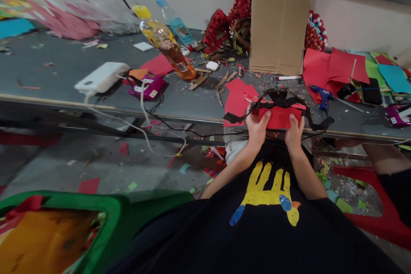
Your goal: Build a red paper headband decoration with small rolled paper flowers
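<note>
A red paper piece (280, 118) is held between my two hands at the table's front edge. My left hand (257, 127) grips its left end, thumb on top. At its right end my right hand (294, 130) pinches it, thumb on top as well. Just beyond the fingers lies a tangle of black straps (278, 99), partly over the paper; whether the fingers touch it is unclear. More red paper (236, 100) lies on the table to the left of my left hand.
On the grey table (48, 64) stand a tilted-looking amber bottle (173, 53), a blue-capped bottle (180, 25) and a tall cardboard piece (281, 17). A blue glue gun (323, 96) and phone (371, 91) lie right. A green bin (112, 218) is lower left; another person's arm (388, 158) is right.
</note>
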`<state>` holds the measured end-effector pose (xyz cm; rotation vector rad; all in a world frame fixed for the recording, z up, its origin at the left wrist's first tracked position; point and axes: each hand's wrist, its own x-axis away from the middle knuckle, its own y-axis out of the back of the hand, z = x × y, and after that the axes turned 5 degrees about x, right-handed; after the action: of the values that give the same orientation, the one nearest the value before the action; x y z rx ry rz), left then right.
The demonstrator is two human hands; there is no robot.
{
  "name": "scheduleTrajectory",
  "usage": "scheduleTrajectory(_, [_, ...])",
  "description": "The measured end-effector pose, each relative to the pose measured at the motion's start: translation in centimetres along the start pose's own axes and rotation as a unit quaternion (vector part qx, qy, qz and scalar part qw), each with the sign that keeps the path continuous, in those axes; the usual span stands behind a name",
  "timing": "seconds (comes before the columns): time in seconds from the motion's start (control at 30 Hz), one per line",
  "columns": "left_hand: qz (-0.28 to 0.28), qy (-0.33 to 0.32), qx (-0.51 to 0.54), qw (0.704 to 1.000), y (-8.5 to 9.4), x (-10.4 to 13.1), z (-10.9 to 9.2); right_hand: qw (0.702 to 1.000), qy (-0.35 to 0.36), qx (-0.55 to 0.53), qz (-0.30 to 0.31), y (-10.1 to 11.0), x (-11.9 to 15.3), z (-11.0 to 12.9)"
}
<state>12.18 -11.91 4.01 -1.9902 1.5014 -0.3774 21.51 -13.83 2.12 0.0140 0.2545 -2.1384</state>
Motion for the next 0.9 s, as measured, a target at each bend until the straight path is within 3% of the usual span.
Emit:
scheduleTrajectory(0.37, [0.019,-0.039,-0.061,0.997,0.2,0.0,0.3,1.0,0.016,-0.002,0.009,-0.4,0.0,0.0])
scheduleTrajectory(0.6, [0.091,-0.064,-0.124,0.986,1.2,0.0,1.1,0.994,0.089,-0.036,0.058,-0.5,0.4,1.8])
scheduleTrajectory(0.77, [0.116,-0.05,-0.159,0.979,2.0,-0.1,1.4,0.989,0.102,-0.037,0.098,-0.3,0.1,1.8])
scheduleTrajectory(0.9, [0.117,-0.024,-0.154,0.981,1.4,0.6,0.5,0.988,0.119,-0.022,0.097,0.2,-0.3,1.0])
